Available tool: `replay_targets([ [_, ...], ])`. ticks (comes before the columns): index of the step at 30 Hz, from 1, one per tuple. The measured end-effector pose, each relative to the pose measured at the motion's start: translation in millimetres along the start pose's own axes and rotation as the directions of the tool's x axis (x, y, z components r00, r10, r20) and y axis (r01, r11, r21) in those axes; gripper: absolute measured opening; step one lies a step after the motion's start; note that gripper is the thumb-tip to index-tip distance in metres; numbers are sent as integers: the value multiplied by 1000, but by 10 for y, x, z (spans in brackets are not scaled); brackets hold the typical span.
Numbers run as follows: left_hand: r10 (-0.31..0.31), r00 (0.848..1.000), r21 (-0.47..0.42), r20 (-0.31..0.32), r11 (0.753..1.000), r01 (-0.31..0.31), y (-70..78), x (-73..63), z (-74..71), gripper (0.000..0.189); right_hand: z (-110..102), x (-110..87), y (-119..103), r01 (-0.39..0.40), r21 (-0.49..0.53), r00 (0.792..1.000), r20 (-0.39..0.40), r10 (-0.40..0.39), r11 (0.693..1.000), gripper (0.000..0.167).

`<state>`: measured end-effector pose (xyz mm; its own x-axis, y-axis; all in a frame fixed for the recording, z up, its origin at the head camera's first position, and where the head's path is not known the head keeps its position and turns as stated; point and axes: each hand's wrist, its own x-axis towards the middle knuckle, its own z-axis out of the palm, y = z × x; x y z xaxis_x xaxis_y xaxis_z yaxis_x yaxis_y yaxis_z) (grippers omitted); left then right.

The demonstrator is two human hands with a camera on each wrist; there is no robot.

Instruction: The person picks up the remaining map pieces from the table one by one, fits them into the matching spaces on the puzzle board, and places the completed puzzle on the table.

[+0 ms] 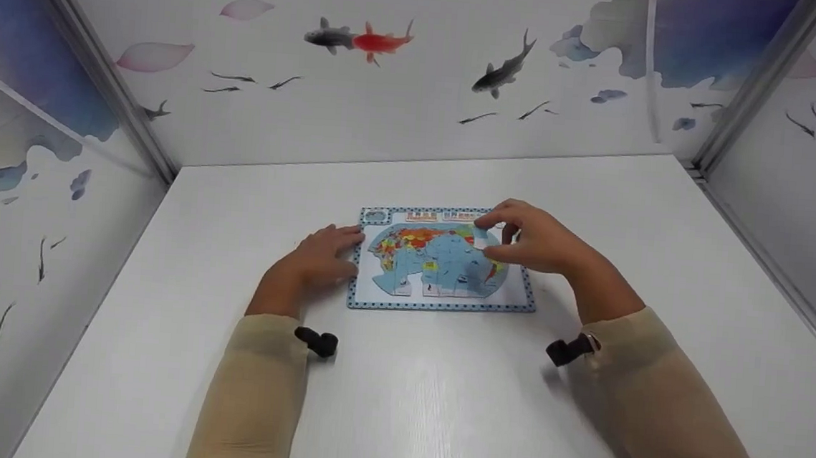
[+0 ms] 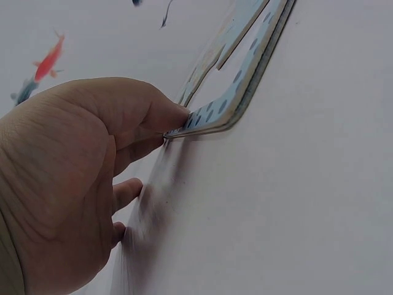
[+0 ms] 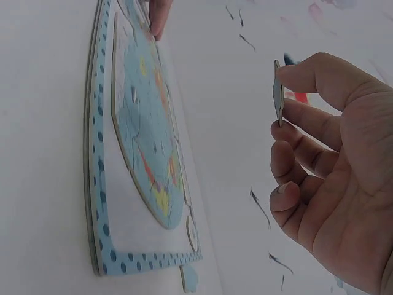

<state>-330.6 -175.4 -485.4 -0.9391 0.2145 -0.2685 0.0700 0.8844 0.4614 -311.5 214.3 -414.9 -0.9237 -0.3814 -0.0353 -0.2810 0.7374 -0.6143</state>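
Note:
A world map jigsaw puzzle (image 1: 441,303) with a blue dotted border lies flat on the table. My left hand (image 1: 321,255) rests at its left edge, fingers extended, the thumb (image 2: 169,115) touching the dotted border. Above the map's right part, my right hand (image 1: 540,242) pinches a small thin puzzle piece (image 3: 277,95) between thumb and fingertips. The piece is seen edge-on in the right wrist view, raised off the board. White gaps show in the map, one of them at its lower edge.
A loose light blue piece (image 3: 189,278) lies just past the board's right edge, hidden by my right hand in the head view. The white table (image 1: 403,401) is bounded by panels (image 1: 416,114) printed with fish and petals at the back and both sides.

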Motion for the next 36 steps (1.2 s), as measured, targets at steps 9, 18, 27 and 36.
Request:
replay_targets([
  [9, 12, 1000, 4, 13, 1000, -12, -2, -20, 0, 75, 104, 64, -311, 58, 29, 998, 37, -59, 998, 45],
  [18, 10, 1000, -2, 5, 1000, -10, -9, -35, 5, 75, 204, 161, -554, 144, 70, 987, 66, -148, 987, 44],
  [27, 20, 1000, 3, 5, 1000, -20, -6, -22, -3, 75, 280, 234, -700, 213, 113, 974, 54, -220, 971, 44],
  [36, 37, 999, 13, 9, 999, -37, -22, -9, -12, 76, 384, 281, -656, 185, 107, 977, 85, -195, 977, 40],
])
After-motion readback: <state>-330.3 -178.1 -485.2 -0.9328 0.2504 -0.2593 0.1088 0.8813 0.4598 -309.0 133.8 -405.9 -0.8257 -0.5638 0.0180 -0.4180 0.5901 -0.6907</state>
